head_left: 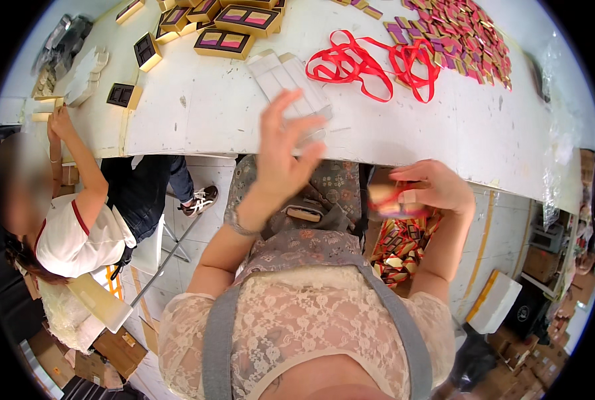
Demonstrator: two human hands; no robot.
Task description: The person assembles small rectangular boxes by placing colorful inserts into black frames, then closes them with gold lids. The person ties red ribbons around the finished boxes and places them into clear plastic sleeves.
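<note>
My left hand (285,143) is raised at the table's near edge, fingers spread and holding nothing. Just beyond it, pale grey flat pieces (274,75) lie on the white table (204,107). Right of my lap, below the table edge, my right hand (441,188) is closed on a small gold box with a red ribbon (385,197); motion smears the box. Directly under that hand, a carton holds many gold-and-dark boxes with red ribbons (404,240). A tangle of loose red ribbon (351,61) lies on the table ahead of my hands.
Gold boxes with pink and purple windows (225,43) are stacked at the far left. A large heap of small purple, pink and gold pieces (464,40) covers the far right. At left, a co-worker (77,233) handles a gold box. A white foam block (496,301) stands on the floor.
</note>
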